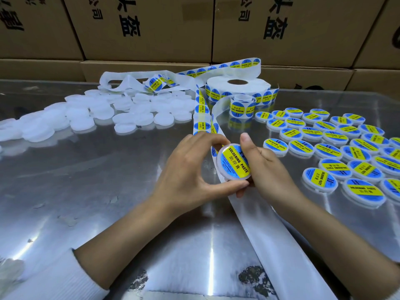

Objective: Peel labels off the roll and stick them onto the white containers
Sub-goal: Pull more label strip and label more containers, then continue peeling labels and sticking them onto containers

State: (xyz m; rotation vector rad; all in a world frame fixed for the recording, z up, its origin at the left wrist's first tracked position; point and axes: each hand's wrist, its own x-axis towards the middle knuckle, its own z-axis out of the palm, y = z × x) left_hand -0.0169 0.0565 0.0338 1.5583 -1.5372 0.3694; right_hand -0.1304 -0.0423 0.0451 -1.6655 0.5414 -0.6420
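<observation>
Both hands hold one round white container [233, 164] above the table's middle; it carries a blue and yellow "soldering paste" label on its top. My left hand [190, 167] grips its rim between thumb and fingers. My right hand [266, 167] holds its right side, thumb lying across the label. The label roll [238, 88] lies flat behind, and its strip of labels [200, 113] runs down toward the hands. Bare backing tape [270, 230] trails to the near edge.
Several unlabelled white containers [104, 113] are heaped at the left and back. Several labelled containers [337, 148] lie in rows on the right. Brown cardboard boxes [151, 29] wall off the back. The metal table [97, 202] is shiny.
</observation>
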